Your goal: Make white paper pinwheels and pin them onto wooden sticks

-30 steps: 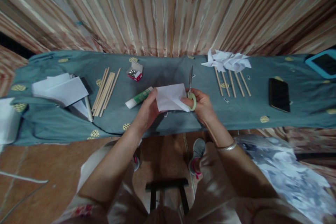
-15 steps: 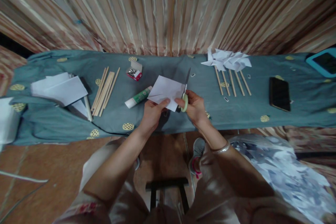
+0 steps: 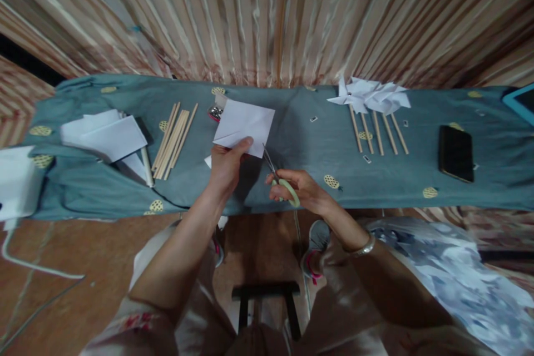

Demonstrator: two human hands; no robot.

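Observation:
My left hand (image 3: 227,166) pinches the lower edge of a square of white paper (image 3: 246,122), thumb on top. One slit shows near the paper's left corner. Scissors with pale green handles (image 3: 287,189) are in my right hand (image 3: 301,186), their tips pointing up and left beside the paper's lower right corner. Behind the paper, a small box of metal pins (image 3: 216,113) is partly covered. The glue stick is mostly hidden under the paper and my left hand; only its white end (image 3: 208,161) shows.
Wooden sticks (image 3: 177,139) and stacked white paper (image 3: 106,136) lie on the left of the cloth-covered table (image 3: 308,150). White pinwheels (image 3: 375,97) on sticks and a black phone (image 3: 456,153) are on the right. A clear bag of white paper pieces (image 3: 454,272) stands below.
My left hand has moved left with the paper, over the glue stick and part of the pin box. My right hand has lowered the scissors away from the paper, tips now tilted left.

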